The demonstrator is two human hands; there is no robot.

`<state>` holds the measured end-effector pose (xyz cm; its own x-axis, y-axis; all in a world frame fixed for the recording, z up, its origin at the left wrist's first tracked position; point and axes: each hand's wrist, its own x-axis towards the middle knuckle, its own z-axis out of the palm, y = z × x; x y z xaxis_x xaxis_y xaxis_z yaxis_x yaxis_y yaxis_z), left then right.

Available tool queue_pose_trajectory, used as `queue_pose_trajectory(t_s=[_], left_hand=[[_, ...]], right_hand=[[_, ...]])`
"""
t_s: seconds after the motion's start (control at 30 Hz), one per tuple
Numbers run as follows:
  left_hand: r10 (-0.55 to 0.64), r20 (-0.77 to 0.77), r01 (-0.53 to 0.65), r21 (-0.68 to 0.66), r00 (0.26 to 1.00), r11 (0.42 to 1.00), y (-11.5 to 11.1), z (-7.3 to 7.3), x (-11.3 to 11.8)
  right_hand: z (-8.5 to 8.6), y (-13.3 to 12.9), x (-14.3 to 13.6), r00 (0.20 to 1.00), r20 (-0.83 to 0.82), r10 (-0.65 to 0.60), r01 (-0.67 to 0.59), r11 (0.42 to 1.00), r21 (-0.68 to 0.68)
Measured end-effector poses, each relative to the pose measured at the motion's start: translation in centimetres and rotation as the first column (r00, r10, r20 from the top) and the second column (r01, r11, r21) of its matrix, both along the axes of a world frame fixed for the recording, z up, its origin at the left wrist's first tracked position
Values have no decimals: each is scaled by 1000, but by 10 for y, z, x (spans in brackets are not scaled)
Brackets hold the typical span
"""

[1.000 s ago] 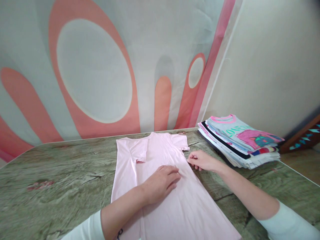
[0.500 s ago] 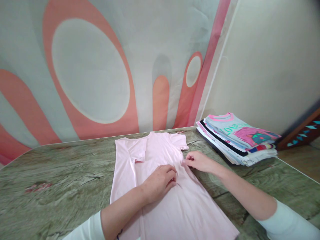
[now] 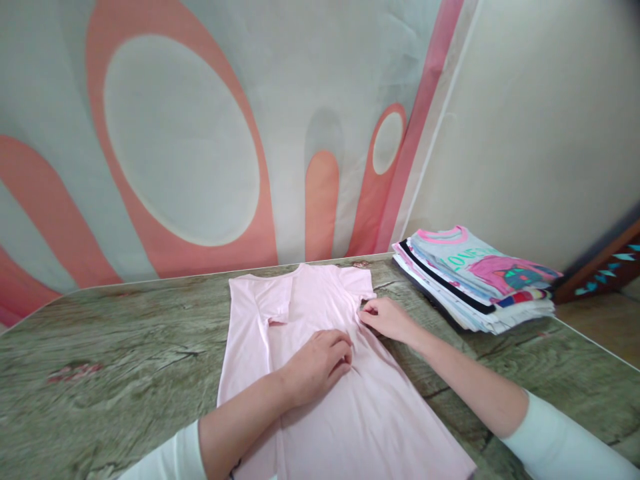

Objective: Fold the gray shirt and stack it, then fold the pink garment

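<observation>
A pale pink T-shirt (image 3: 320, 300) lies on the table, collar toward the wall. Its left side is folded inward, and that short sleeve lies across the body. My left hand (image 3: 320, 367) is on the middle of the shirt, fingers curled together and gripping the cloth, with creases running from the fingertips. At the shirt's right edge, just below the other sleeve, my right hand (image 3: 385, 319) pinches the fabric between thumb and fingers. That right sleeve still points outward.
A stack of folded shirts (image 3: 475, 280) stands at the back right, a grey one with pink trim on top. Behind the wood-patterned table (image 3: 125, 360) rises a wall (image 3: 290, 100) with orange shapes. A dark brown object with light blue marks (image 3: 607, 270) is at the far right.
My right hand has moved slightly left, drawing the shirt's right edge inward and bunching the cloth below the sleeve. My left hand has stayed almost in place.
</observation>
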<state>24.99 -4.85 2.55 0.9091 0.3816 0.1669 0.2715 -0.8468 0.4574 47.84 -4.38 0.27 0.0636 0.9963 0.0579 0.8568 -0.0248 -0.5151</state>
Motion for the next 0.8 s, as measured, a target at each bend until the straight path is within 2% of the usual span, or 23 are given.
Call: queue_pose_trajectory(t_s=[0.3, 0.6, 0.8], left_hand=[[8, -9, -8, 5, 1000, 1000, 0, 0, 0], [-16, -10, 16, 11, 1000, 1000, -1, 0, 0], [-37, 12, 36, 73, 999, 997, 1, -3, 0]], right_hand=[[2, -1, -5, 1000, 12, -27, 27, 1000, -5], [-7, 6, 15, 1000, -27, -7, 5, 998, -63], [-7, 6, 14, 993, -110, -49, 52, 998, 27]])
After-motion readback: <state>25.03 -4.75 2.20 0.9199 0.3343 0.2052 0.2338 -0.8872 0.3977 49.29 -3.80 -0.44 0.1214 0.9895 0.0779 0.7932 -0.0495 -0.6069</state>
